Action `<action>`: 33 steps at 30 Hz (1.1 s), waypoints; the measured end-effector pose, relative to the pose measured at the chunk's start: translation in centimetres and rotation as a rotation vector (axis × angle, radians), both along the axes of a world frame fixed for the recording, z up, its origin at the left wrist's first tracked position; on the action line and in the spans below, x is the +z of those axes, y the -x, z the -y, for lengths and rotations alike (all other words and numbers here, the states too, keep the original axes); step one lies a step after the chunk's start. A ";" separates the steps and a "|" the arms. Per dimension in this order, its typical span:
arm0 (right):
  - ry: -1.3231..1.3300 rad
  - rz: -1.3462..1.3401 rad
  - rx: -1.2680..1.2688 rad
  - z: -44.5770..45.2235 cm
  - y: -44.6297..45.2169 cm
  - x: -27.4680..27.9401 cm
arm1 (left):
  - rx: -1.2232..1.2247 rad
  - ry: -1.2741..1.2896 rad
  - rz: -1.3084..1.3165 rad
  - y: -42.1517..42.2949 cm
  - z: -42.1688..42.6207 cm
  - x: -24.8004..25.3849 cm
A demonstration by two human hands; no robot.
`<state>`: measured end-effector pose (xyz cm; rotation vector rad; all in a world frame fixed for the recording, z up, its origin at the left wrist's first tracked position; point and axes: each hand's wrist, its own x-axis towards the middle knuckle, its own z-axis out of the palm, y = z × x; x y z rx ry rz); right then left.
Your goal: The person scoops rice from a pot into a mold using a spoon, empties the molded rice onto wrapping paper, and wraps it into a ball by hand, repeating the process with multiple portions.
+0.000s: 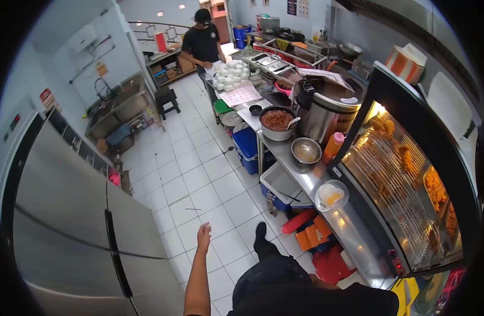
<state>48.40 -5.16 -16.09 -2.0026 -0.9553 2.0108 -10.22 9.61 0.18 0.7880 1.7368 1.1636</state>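
Head view showed the left hand bare and released, fingers loose, raised above the tiled floor. It touched nothing; nearest it in the view were a thin stick lying on the tiles and the steel fridge to its left. The right hand was out of sight, so I could not tell what it held, if anything.

With the left hand free, no handling by it was under way. Along the counter, some food looked ready and some seemed left to use. A clear tub stood there with white and orange contents, apparently a served portion, no lid visible on it. The pot beyond was well filled with reddish-brown food, a spoon resting in it, so by my judgement much remained. Between them sat a steel bowl, a little residue inside. Fried pieces lay in the lit cabinet, seemingly cooked. At the far end, white packs stood piled beside another person; they seemed finished, though their contents could not be seen.
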 end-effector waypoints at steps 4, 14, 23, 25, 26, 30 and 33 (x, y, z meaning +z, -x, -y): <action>0.073 0.041 -0.028 -7.6 3.0 -1.2 | 0.026 -0.051 0.239 -0.5 -17.6 0.9; -0.241 -0.138 -0.312 -45.8 16.5 5.1 | -0.243 0.312 0.491 -4.8 -37.6 -3.2; -0.362 0.042 -0.119 -68.3 28.8 12.3 | -0.600 0.263 0.327 -1.5 -78.1 -2.1; -0.317 0.075 -0.195 -71.3 31.6 13.1 | -0.692 0.260 0.227 -1.2 -83.8 -1.2; -0.312 0.094 -0.214 -72.5 32.8 13.2 | -0.737 0.260 0.177 -1.2 -86.3 -1.1; -0.221 0.306 -0.116 -77.8 36.9 20.1 | -1.016 0.255 0.165 -0.1 -91.6 -2.6; -0.316 0.414 -0.265 -83.7 39.5 25.8 | -1.030 0.292 0.211 0.8 -92.5 -1.1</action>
